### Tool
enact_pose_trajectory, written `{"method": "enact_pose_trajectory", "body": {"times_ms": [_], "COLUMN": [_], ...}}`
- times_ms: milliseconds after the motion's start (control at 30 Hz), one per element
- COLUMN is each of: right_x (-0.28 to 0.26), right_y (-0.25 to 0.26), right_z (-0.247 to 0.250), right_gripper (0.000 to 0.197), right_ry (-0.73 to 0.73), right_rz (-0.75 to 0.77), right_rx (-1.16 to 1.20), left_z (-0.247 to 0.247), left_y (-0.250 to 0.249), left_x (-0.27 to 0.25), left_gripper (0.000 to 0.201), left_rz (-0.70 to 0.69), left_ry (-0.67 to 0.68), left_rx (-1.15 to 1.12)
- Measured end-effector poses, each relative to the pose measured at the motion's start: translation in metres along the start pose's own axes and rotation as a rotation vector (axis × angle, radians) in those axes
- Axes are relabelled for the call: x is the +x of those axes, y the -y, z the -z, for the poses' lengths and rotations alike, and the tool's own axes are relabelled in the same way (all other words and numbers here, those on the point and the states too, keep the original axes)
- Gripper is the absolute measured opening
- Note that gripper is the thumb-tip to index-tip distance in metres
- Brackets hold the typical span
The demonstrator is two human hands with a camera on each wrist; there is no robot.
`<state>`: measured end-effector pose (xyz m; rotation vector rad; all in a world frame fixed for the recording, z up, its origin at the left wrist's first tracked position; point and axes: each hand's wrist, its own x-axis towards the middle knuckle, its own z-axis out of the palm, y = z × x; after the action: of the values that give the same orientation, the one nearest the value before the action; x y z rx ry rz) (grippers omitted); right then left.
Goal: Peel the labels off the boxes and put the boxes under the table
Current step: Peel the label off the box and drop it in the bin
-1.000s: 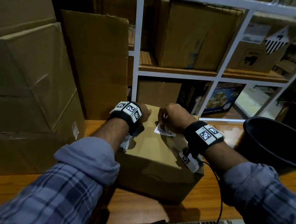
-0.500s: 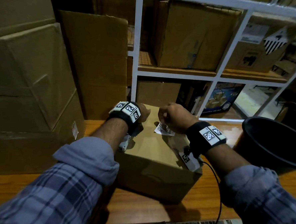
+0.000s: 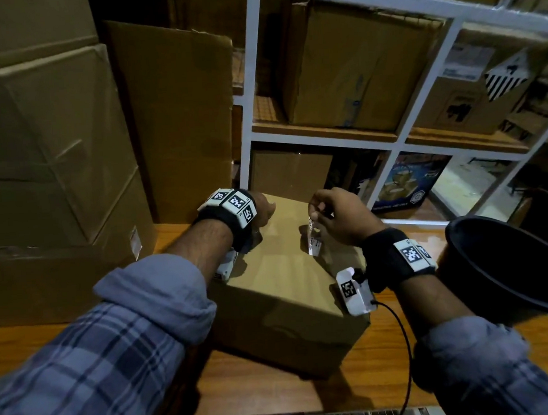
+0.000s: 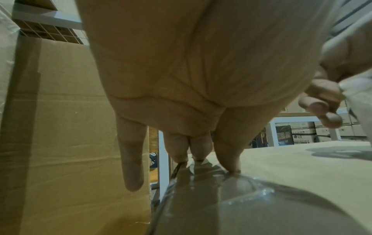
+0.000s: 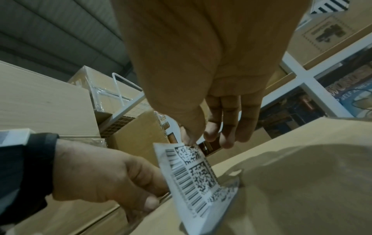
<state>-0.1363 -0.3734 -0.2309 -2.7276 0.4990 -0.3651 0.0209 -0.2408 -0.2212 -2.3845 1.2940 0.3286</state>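
Label (image 5: pixel 193 179) pinched half-peeled by right hand (image 3: pixel 337 218); left hand (image 3: pixel 261 205), fingers straight, presses box (image 3: pixel 281 290).

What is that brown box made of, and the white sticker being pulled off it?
The brown box looks like matte corrugated cardboard: dull tan faces, folded edges. The white barcode sticker looks like thin paper, since it curls and bends where the right hand pinches it; whether it has a coating is unclear.
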Motion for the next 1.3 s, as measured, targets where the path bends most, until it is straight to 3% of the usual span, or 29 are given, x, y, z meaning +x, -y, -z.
{"method": "enact_pose_trajectory", "body": {"times_ms": [567,700,833,933,1033,1167,1233,1300], "right_x": [-0.015,-0.023,-0.032,-0.043,-0.058,-0.079,-0.088,-0.094], "right_y": [0.020,0.024,0.022,0.017,0.008,-0.009,-0.019,-0.033], "right_z": [0.014,0.017,0.022,0.026,0.031,0.039,0.046,0.052], "right_gripper": [0.006,0.005,0.004,0.004,0.006,0.005,0.006,0.009], "right_ry": [-0.186,-0.165,-0.205,-0.276,-0.422,-0.624,-0.685,-0.728], "right_rz": [-0.015,-0.060,-0.073,-0.085,-0.109,-0.126,-0.139,-0.157], "right_rx": [0.051,0.129,0.126,0.120,0.140,0.180,0.206,0.207], "left_z": [-0.006,-0.006,-0.010,-0.010,-0.014,-0.030,-0.007,0.017], "left_y": [0.002,0.000,0.002,0.003,0.006,0.010,0.001,-0.014], "left_x": [0.013,0.009,0.020,0.024,0.035,0.098,0.056,0.010], "left_gripper": [0.061,0.075,0.075,0.078,0.068,0.059,0.048,0.050], "left_rz": [-0.025,-0.019,-0.030,-0.059,-0.043,-0.107,-0.043,0.010], "left_ry": [-0.043,-0.074,-0.077,-0.096,-0.113,-0.074,-0.072,-0.083], "left_rx": [0.052,0.039,0.038,0.061,0.047,0.087,0.013,0.017]}}
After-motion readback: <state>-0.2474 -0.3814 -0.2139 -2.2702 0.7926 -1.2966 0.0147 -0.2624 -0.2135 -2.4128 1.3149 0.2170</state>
